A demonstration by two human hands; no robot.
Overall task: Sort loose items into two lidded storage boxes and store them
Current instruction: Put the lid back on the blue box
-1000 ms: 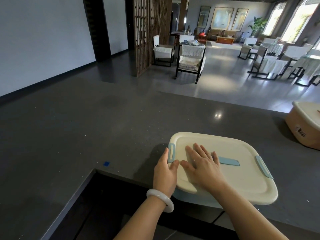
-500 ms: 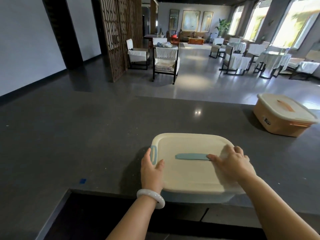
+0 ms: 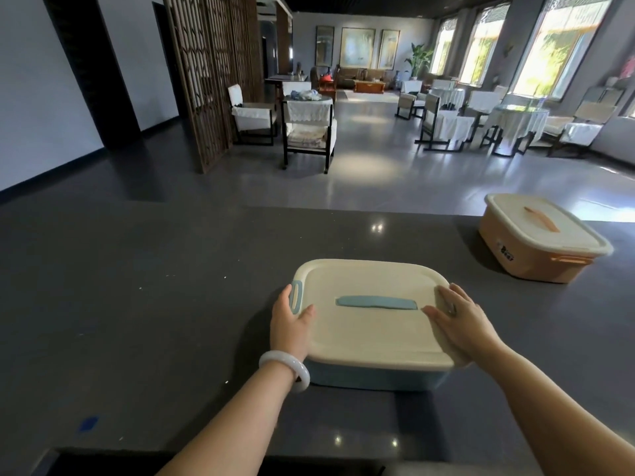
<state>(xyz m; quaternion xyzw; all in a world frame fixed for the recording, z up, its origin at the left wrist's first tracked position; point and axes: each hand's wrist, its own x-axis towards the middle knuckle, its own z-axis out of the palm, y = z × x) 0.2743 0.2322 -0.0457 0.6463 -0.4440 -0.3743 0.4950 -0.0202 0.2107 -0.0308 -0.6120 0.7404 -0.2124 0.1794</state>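
Left hand [image 3: 292,321] clasps the left end of the blue storage box [image 3: 371,377], thumb flat on the cream lid [image 3: 371,338], fingers wrapped over the rim just beside the blue latch [image 3: 295,294]. A white bangle [image 3: 285,370] sits on that wrist. Right hand [image 3: 460,319] lies spread on the lid's right end, fingers straight and pressing down, palm over the edge, a ring [image 3: 452,308] on one finger. Between the two hands runs the lid's blue handle strip [image 3: 376,302], touched by neither. The lid is seated on the box, which rests flat on the dark desk [image 3: 137,304].

Out left of the left hand the desk surface runs wide; back toward that elbow lies a small blue mark [image 3: 88,424]. Under the forearms the desk's near edge drops into a dark recess. Ahead of the fingers the far edge is near, with floor and white-covered chairs [image 3: 309,132] beyond. Forward and right of the right hand, well apart, stands the orange storage box [image 3: 536,259], lid on, close to that far edge.
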